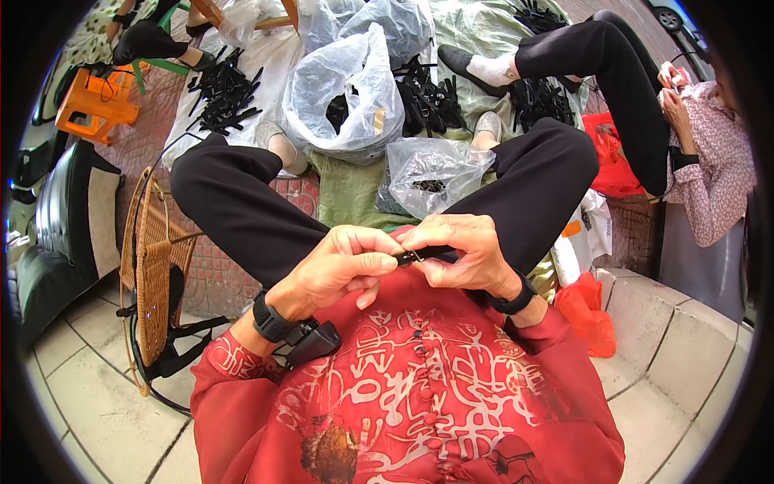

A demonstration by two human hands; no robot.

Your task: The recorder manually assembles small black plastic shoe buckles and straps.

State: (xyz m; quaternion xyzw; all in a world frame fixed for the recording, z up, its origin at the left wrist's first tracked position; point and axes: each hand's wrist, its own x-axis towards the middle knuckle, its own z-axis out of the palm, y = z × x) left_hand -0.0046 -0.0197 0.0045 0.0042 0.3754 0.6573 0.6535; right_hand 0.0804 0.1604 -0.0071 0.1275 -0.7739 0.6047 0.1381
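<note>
Both of my hands meet over my lap, in front of the red shirt. Between them is a short black strap (pixel 434 252) with a small metal piece, buckle-like, at its middle. My left hand (pixel 343 262) is closed, its thumb and forefinger pinching the strap's left end. My right hand (pixel 472 250) is closed on the other side of the metal piece, with its fingers curled over part of the strap. Just beyond my hands, between my legs, a small clear plastic bag (pixel 451 171) lies partly open with small dark pieces inside.
Piles of black straps (pixel 219 93) lie on plastic sheeting ahead, around a large clear bag (pixel 343 113). An orange stool (pixel 97 101) and a wicker chair (pixel 149 274) stand left. At right are red bags (pixel 587 315) and a seated person (pixel 713 153) holding something small.
</note>
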